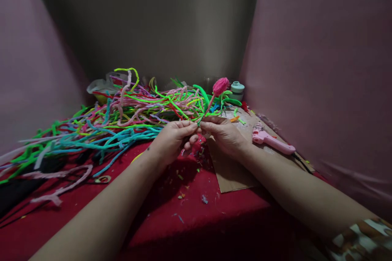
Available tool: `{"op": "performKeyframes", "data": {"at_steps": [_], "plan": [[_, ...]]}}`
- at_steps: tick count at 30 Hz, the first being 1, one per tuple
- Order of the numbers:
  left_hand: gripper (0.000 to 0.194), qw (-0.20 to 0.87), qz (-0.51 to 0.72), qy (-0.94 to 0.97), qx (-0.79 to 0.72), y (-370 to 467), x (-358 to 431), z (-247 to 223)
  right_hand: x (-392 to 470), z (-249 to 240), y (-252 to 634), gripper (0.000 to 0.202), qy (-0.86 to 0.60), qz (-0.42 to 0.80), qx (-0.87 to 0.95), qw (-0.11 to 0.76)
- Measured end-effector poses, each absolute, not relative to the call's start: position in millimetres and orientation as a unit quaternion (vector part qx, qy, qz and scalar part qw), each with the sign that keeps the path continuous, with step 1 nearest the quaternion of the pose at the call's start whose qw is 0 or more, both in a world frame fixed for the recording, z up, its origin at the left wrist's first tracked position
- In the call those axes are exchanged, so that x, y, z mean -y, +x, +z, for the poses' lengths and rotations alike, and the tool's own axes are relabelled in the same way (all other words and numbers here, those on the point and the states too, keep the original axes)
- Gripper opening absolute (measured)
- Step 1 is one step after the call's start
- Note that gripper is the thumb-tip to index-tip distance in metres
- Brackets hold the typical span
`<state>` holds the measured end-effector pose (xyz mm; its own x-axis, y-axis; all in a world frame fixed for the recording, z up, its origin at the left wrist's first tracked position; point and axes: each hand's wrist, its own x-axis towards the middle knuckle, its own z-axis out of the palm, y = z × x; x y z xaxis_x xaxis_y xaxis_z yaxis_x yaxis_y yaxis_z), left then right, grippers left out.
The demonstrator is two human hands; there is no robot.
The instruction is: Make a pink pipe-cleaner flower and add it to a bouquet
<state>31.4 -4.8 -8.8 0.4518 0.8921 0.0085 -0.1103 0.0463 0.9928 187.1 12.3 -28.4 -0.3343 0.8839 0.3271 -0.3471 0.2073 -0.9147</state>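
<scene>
A pink pipe-cleaner flower point(220, 86) with a pink stem and a long green leaf point(202, 94) tilts up to the right above my hands. My left hand point(176, 138) pinches the lower end of the stem where green is wrapped on it. Close beside it, my right hand point(225, 134) grips the same stem between thumb and fingers. The fingertips of both hands nearly touch, and the stem's very end is hidden by them.
A large heap of coloured pipe cleaners point(143, 106) spreads behind and left. On the right, a pink glue gun point(272, 140) lies on cardboard point(229, 171). A pale green-lidded bottle point(237, 89) stands behind. Scraps dot the red cloth point(196, 212).
</scene>
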Motion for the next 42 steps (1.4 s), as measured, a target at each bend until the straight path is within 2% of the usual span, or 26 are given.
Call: {"op": "performKeyframes", "data": {"at_steps": [3,6,8,13,21,27,30,36,42], "plan": [[0.022,0.408,0.421,0.685,-0.432,36.3,7.6,-12.3,-10.4,-28.4,184.5,0.008,-0.26,0.57,0.558,0.544],[0.018,0.149,0.384,0.763,-0.499,39.6,9.9,-18.7,-9.3,-29.4,183.3,0.011,-0.29,0.572,0.539,0.546],[0.016,0.059,0.331,0.78,-0.527,40.0,10.3,-22.5,-8.8,-29.7,183.5,0.015,-0.307,0.569,0.54,0.538],[0.02,-0.007,0.292,0.787,-0.544,37.1,7.8,-27.3,-8.6,-30.6,184.5,0.02,-0.325,0.546,0.566,0.526],[0.014,-0.041,0.289,0.786,-0.545,36.4,7.2,-28.6,-9.3,-36.1,184.1,0.017,-0.331,0.538,0.574,0.521],[0.017,-0.024,0.303,0.791,-0.531,36.5,8.1,-26.2,-2.6,-28.7,181.9,0.02,-0.348,0.527,0.575,0.52],[0.018,0.03,0.347,0.779,-0.521,36.9,7.9,-22.7,-1.0,-26.2,180.5,0.019,-0.344,0.527,0.568,0.531],[0.021,0.373,0.457,0.652,-0.476,39.6,9.1,-13.0,-5.2,-29.7,180.3,0.018,-0.318,0.517,0.573,0.551],[0.023,0.583,0.46,0.517,-0.425,35.4,3.1,-15.1,-4.6,-30.3,179.8,0.018,-0.27,0.601,0.542,0.521]]}}
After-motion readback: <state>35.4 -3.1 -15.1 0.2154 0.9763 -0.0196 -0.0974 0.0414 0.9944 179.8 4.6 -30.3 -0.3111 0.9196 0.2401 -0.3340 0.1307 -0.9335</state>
